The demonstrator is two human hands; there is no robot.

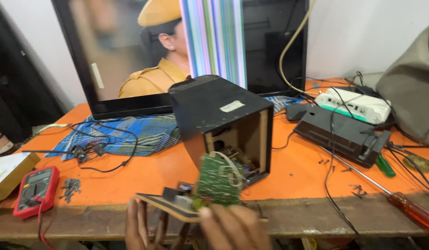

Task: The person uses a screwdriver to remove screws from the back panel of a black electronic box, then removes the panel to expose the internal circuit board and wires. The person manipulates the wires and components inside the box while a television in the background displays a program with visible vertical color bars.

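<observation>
- Left hand [141, 228] low at the near edge, fingers spread upward, supporting from beneath.
- Right hand [233, 227] just right of it, fingers curled, thumb up in a pinching grip.

single head-worn view, angled down and forward across orange bench [145, 173]; hands close at 6 o'clock, screen [131, 55] far at 12.

I see a cracked TV screen [177, 51] with coloured stripes behind; a white label [232, 106] on the black box [214, 111]; the red meter's grey display [38, 176] at left.
</observation>
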